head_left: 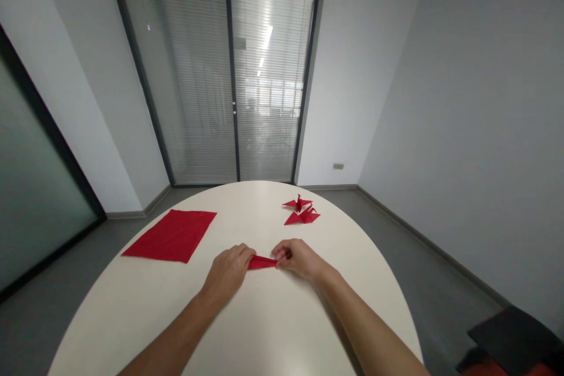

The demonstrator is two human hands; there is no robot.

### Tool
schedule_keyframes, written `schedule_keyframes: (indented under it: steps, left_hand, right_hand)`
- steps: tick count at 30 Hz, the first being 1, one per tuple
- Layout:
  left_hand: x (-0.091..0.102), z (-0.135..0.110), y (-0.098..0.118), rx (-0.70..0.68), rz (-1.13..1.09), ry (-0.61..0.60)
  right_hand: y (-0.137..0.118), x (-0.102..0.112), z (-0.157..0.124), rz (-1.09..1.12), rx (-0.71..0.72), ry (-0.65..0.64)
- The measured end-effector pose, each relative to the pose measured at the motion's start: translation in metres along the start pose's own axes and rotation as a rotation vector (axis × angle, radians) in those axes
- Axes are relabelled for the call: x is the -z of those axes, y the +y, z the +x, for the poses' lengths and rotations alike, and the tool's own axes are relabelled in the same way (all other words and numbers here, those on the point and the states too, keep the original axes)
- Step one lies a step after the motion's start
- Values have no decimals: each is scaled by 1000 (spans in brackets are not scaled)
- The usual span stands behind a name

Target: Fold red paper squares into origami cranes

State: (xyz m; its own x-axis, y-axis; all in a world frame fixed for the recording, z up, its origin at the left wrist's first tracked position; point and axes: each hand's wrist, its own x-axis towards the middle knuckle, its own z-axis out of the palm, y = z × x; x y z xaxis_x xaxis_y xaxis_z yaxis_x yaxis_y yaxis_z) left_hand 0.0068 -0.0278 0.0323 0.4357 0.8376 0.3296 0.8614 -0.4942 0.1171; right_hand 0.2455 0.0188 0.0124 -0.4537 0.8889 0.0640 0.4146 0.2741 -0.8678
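A narrow folded piece of red paper (262, 262) lies on the white round table (264, 329) between my hands. My left hand (229, 273) rests with curled fingers pressing on its left end. My right hand (296, 258) pinches its right end against the tabletop. Both forearms reach in from the bottom of the view.
A flat stack of red paper sheets (171, 235) lies at the table's left. Two folded red paper cranes (301, 211) stand at the far right of the table. Glass doors with blinds (229, 76) are behind. A dark chair (515, 341) shows at the lower right.
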Motion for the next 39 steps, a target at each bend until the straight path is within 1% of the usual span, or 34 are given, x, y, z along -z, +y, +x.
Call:
schedule_keyframes:
  steps: [3,9,11,13,15,17,19,22,25,29,34,37,39]
  left_hand:
    - [-1,0,0,3,16,-10]
    - [-3,0,-1,18,9,-26]
    - [-3,0,-1,15,-10,-23]
    - [-4,-1,-2,14,-36,-19]
    - [-4,-1,-3,17,-70,-8]
    - [-3,0,-3,27,-108,6]
    - [-2,0,-2,40,-150,19]
    - [-2,-1,-2,49,-221,36]
    - [-2,-2,-2,47,-295,62]
    - [-3,-2,-2,57,-371,101]
    - [5,-3,0,41,-392,132]
    - [13,-4,2,4,-375,107]
    - [16,-5,2,-26,-369,71]
  right_hand:
    - [-2,4,-2,-47,-19,-7]
    - [-8,11,-2,-132,42,-67]
    - [-11,11,-3,-171,60,-67]
    - [-16,10,-5,-246,100,-35]
    - [-25,8,-9,-354,178,22]
    - [-34,4,-12,-408,273,15]
    - [-42,0,-14,-414,333,-13]
    - [-47,-6,-15,-425,352,-33]
    - [-46,-10,-14,-435,355,-38]
    - [-43,-11,-12,-363,331,-25]
    - [-38,-12,-9,-138,247,0]
    - [-34,-12,-7,-18,203,-18]
    - [-30,-11,-6,4,177,-27]
